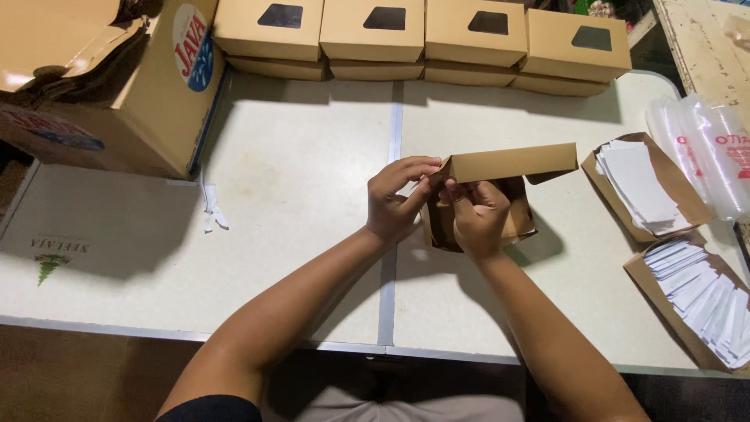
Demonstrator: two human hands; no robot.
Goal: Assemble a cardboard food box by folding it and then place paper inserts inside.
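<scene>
A small brown cardboard box (512,164) is held above the white table (297,203), its lid flap raised and stretching to the right. My left hand (394,202) pinches the left corner of the lid. My right hand (478,217) grips the box's front wall, fingers curled inside its open body. The box's inner bottom is mostly hidden by my right hand.
A row of finished brown boxes with dark windows (422,35) lines the far edge. A big cardboard carton (133,86) stands at far left. Two trays of white paper slips (644,187) (703,301) lie at right, beside stacked clear plastic cups (707,156).
</scene>
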